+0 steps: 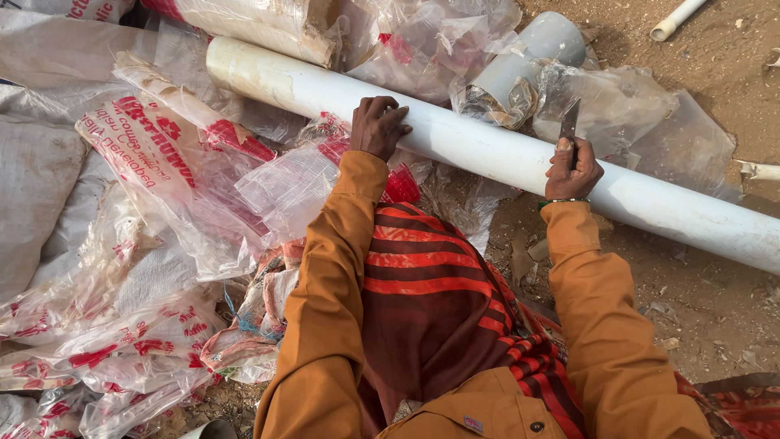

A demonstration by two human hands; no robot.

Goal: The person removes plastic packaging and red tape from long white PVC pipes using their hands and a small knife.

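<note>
While the left hand [379, 126] lies with fingers curled down on the long white pipe [487, 150] to steady it, the right hand [571, 169] is closed around a short dark blade [569, 123] that stands up at the pipe's far edge. The pipe lies slantwise on the ground [715, 301], across clear plastic wrappings [187, 187]. To work well here, the blade probably wants a shallow angle and strokes away from the bracing hand, with that hand pressing firmly so the round pipe does not roll. By count: one long white pipe under the hands, one wrapped roll [260, 24] behind it, one grey pipe fitting [528, 61] in plastic, one thin white tube [676, 18] on the dirt, and one blade.
</note>
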